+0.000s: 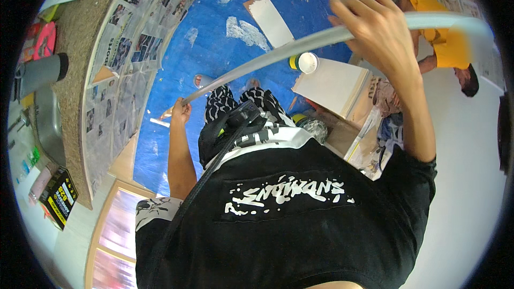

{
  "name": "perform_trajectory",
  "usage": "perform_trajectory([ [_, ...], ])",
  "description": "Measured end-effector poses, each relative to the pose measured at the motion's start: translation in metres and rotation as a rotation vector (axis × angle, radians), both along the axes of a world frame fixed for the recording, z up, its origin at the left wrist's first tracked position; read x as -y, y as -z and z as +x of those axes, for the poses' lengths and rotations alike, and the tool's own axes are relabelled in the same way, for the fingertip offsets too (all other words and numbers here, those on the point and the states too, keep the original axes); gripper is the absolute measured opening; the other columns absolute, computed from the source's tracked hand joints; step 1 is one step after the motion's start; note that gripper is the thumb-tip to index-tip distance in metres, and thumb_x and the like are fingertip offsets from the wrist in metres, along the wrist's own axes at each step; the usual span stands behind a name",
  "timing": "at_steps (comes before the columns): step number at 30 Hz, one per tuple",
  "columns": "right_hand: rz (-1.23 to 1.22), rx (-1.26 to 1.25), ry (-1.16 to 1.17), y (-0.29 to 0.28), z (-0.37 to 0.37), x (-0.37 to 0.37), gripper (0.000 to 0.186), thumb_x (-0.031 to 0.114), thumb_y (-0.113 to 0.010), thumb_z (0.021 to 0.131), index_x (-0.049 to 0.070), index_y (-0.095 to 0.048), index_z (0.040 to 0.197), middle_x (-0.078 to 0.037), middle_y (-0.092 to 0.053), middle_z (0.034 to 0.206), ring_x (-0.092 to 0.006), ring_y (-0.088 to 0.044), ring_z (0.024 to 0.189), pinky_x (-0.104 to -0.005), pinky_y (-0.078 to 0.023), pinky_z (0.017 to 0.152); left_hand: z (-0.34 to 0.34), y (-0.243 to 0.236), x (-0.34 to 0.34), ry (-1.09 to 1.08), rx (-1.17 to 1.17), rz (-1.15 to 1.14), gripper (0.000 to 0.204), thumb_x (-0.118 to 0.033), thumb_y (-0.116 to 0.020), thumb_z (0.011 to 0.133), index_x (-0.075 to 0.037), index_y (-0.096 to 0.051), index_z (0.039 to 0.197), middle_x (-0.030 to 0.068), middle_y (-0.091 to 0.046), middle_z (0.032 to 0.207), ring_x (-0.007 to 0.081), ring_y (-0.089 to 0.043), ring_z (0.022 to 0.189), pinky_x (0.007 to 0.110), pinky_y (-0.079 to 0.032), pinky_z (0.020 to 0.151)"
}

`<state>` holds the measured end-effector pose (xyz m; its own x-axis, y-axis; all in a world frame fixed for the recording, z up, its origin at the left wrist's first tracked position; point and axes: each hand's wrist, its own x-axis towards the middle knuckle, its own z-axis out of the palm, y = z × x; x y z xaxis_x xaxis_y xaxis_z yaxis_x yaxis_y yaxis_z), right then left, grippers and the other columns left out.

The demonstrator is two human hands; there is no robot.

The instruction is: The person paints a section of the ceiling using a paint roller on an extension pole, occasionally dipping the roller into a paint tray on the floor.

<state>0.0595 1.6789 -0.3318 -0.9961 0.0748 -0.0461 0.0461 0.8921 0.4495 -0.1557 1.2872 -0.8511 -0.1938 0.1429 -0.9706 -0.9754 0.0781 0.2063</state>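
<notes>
black shirt (321, 257) is filling the near view, left hand (181, 111) and right hand (377, 27) are both gripping the long pale pole (289, 49) slanting over the blue sheet (209, 13); newspaper masking (99, 112) at left is looking done, remaining pole work isn't showing.

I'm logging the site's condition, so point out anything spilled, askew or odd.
White smears mark the blue floor covering beside the pale board; they look odd against the blue, perhaps spilled paint or filler. The long pole, gripped by the left hand and passing behind the right hand, looks bowed, perhaps just fisheye bending.
</notes>
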Motion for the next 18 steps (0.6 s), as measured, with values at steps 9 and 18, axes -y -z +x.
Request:
perform_trajectory([
  [9, 0.372, -0.082, 0.484, -0.078, 0.203, 0.118, 0.031, 0.021, -0.075, 0.074, 0.012, -0.067, 0.102, -0.001, -0.064, 0.076, -0.0144, -0.062, 0.075, -0.0328, -0.044, 0.076, 0.051, -0.004, -0.039, 0.229, -0.063, 0.156, 0.017, -0.023, -0.051, 0.094, -0.007, -0.050, 0.092, 0.0071, -0.058, 0.082, 0.0161, -0.056, 0.067, 0.026, -0.051, 0.057],
  [18, 0.687, -0.184, 0.755, -0.116, 0.356, 0.220, 0.021, 0.021, -0.081, 0.073, 0.017, -0.073, 0.092, 0.009, -0.050, 0.054, -0.0043, -0.046, 0.049, -0.0229, -0.035, 0.062, 0.141, -0.074, -0.118, 0.396, -0.058, 0.281, 0.017, -0.012, -0.047, 0.095, 0.002, -0.044, 0.104, 0.0179, -0.056, 0.102, 0.0241, -0.058, 0.087, 0.036, -0.053, 0.077],
])
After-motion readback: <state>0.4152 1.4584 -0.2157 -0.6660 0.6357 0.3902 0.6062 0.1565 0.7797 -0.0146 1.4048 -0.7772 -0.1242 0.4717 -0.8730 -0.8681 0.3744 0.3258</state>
